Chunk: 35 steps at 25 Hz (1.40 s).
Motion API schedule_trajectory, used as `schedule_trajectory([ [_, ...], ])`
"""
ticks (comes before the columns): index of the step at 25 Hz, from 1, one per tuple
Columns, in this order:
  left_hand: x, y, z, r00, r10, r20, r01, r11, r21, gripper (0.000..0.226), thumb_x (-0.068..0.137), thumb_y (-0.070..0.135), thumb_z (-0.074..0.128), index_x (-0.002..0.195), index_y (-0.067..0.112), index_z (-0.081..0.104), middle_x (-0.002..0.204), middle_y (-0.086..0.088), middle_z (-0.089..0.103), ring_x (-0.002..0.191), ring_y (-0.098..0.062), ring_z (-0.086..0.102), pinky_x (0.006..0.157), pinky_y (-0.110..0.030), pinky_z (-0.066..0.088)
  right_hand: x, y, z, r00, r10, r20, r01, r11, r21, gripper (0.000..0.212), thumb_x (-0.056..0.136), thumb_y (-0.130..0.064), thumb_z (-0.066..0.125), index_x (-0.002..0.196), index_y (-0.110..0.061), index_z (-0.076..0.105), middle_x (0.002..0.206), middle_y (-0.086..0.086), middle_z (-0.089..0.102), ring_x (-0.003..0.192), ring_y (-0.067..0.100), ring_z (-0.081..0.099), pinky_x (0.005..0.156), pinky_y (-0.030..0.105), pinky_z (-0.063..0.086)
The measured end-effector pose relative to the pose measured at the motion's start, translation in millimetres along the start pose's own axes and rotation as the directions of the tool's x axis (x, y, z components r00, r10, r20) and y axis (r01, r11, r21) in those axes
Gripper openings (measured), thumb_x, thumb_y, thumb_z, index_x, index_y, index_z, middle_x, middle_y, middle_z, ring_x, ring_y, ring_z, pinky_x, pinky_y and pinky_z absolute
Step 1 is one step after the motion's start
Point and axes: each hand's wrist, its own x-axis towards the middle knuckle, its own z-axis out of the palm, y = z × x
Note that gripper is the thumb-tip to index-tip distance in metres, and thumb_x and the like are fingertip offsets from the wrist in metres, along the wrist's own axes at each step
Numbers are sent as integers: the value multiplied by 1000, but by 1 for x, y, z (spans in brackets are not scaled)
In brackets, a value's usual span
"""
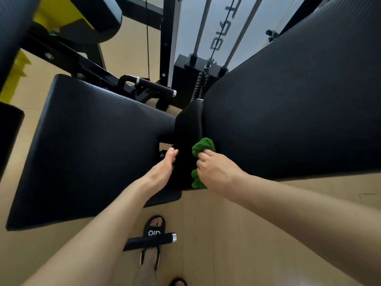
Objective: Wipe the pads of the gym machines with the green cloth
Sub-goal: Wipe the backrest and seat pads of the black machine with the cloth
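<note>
Two large black ribbed pads fill the view: the left pad (88, 149) and the right pad (299, 104). Between them sits a narrow black middle pad (188, 129). My right hand (216, 172) grips the bunched green cloth (203, 148) and presses it against the seam where the middle pad meets the right pad. More green cloth shows below the hand. My left hand (165, 168) rests flat with fingers together on the left edge of the middle pad, holding nothing.
A weight stack (198, 79) with guide rods and a cable stands behind the pads. A black handle bar (152, 87) sticks out at centre, another handle (152, 240) near my slippered foot (154, 230). A yellow-framed machine (61, 15) is at upper left. The floor is tan.
</note>
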Motion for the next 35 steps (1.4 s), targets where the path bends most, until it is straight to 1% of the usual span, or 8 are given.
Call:
schedule_trajectory([
  [2, 20, -14, -38, 993, -39, -112, 71, 953, 294, 69, 96, 71, 16, 156, 39, 26, 166, 5, 24, 153, -19, 18, 122, -37, 7, 24, 9, 8, 999, 4, -44, -3, 1000, 24, 34, 102, -22, 39, 125, -9, 61, 126, 7, 57, 119, 28, 48, 109, 39, 31],
  [5, 43, -35, -83, 944, -69, -323, 307, 543, 782, 67, 97, 65, 25, 158, 40, 14, 169, 6, 10, 155, -26, 2, 120, -61, 8, 54, 41, 8, 996, -10, -88, 14, 999, 37, 34, 101, -27, 40, 120, -12, 64, 121, 4, 59, 112, 27, 50, 101, 38, 35],
  [7, 54, -43, -94, 923, -89, -375, 382, 345, 857, 75, 94, 69, 31, 159, 38, 9, 169, 0, 0, 154, -34, -5, 117, -68, 6, 77, 77, 4, 996, -11, -87, 13, 1000, 24, 35, 101, -32, 43, 120, -14, 66, 122, 3, 60, 113, 26, 51, 102, 39, 37],
  [9, 65, -53, -95, 923, -70, -378, 383, 270, 884, 83, 90, 72, 35, 159, 35, 8, 168, -5, -6, 152, -41, -9, 115, -71, 6, 102, 110, 0, 996, 42, -82, -45, 998, -34, 37, 101, -37, 44, 120, -15, 66, 123, 2, 61, 115, 26, 51, 105, 40, 36],
  [14, 70, -65, -97, 936, -25, -350, 348, 200, 916, 88, 90, 70, 39, 160, 34, 0, 167, -5, -13, 150, -46, -14, 115, -71, 5, 138, 135, -5, 979, 202, 12, -199, 971, -129, 37, 102, -35, 43, 123, -13, 65, 124, 7, 59, 120, 30, 47, 113, 44, 28],
  [20, 70, -43, -105, 938, -109, -329, 346, 259, 901, 81, 90, 70, 38, 159, 36, 14, 168, -3, -7, 150, -44, -10, 114, -71, 14, 70, 74, -3, 999, -44, 1, 43, 997, 64, 32, 97, -27, 49, 113, -10, 72, 116, 7, 65, 116, 32, 52, 112, 45, 30],
  [26, 72, -43, -105, 929, -125, -349, 371, 291, 882, 79, 89, 68, 42, 158, 38, 16, 168, -3, -7, 150, -43, -11, 115, -71, 12, 70, 93, -10, 989, -146, 20, 141, 976, 163, 47, 101, -46, 35, 105, -20, 74, 109, -5, 67, 110, 21, 52, 108, 40, 32],
  [35, 77, -46, -106, 921, -134, -366, 390, 300, 871, 78, 87, 69, 48, 155, 42, 22, 167, -2, -6, 150, -42, -9, 116, -69, 14, 139, 144, 9, 995, 96, 19, -94, 989, -114, 41, 101, -43, 40, 106, -19, 73, 113, 0, 65, 114, 27, 51, 112, 45, 29],
])
